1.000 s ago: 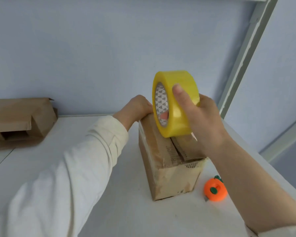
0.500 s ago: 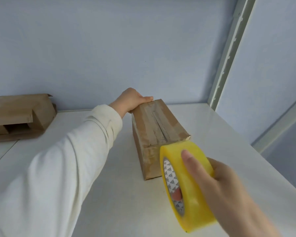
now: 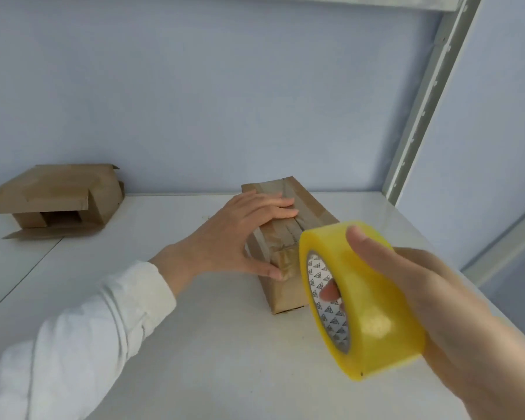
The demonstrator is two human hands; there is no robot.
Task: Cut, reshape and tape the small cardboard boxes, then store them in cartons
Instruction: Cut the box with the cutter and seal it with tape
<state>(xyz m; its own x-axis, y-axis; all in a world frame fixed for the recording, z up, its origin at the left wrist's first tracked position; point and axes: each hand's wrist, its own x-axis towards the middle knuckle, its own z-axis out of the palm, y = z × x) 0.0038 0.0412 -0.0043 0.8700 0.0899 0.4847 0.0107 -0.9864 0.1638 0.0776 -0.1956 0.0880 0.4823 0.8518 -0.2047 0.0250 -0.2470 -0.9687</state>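
Note:
A small brown cardboard box [image 3: 311, 207] lies on the white table [image 3: 212, 344], with tape along its top seam. My left hand [image 3: 240, 237] lies flat on the box's top, fingers straight, thumb against the near left corner. My right hand [image 3: 437, 301] grips a yellow roll of clear tape [image 3: 364, 301] just in front of and to the right of the box, fingers through the core and thumb on the outer face. The roll hides the box's near right corner.
A second, partly opened cardboard box [image 3: 58, 198] sits at the back left against the blue wall. A grey metal shelf upright [image 3: 419, 107] rises at the back right. The table's right edge runs close behind my right hand.
My left hand moved from the box's far end to lie flat on its top. My right hand drew the tape roll down off the box toward me. The view tilted down slightly.

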